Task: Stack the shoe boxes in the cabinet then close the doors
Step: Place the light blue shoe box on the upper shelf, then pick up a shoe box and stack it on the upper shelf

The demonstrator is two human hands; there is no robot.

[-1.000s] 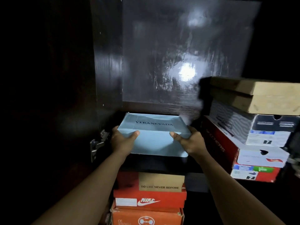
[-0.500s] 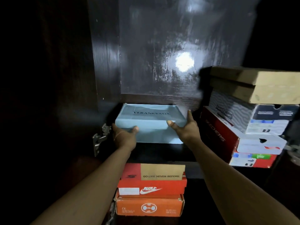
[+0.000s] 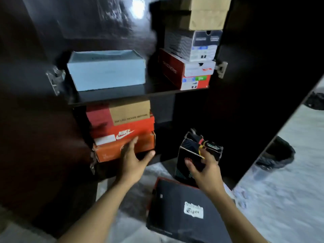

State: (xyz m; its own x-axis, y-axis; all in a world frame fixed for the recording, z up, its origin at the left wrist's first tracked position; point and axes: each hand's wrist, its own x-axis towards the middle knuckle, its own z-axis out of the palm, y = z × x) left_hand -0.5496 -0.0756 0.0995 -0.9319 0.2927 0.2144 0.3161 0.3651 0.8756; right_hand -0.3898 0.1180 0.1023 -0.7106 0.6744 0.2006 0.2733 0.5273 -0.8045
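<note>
The pale blue shoe box (image 3: 107, 71) sits alone on the left of the dark cabinet shelf (image 3: 122, 95). To its right stands a stack of three boxes (image 3: 191, 55), tan on top. Under the shelf is a stack with a red Nike box (image 3: 122, 130) and an orange one. On the floor lies a black shoe box (image 3: 182, 211), with a dark patterned box (image 3: 194, 155) standing on end behind it. My left hand (image 3: 133, 158) hovers with spread fingers in front of the orange box, holding nothing. My right hand (image 3: 205, 165) reaches at the patterned box, fingers loosely curved; contact is unclear.
The open right cabinet door (image 3: 263, 102) stands beside the boxes, with a hinge (image 3: 221, 68) at shelf height. Another hinge (image 3: 56, 79) is on the left wall. A dark bag (image 3: 275, 155) lies on the pale floor to the right.
Both hands have let go of the pale blue box, which stays on the shelf, and dropped down towards the floor boxes. My view has tilted downward.
</note>
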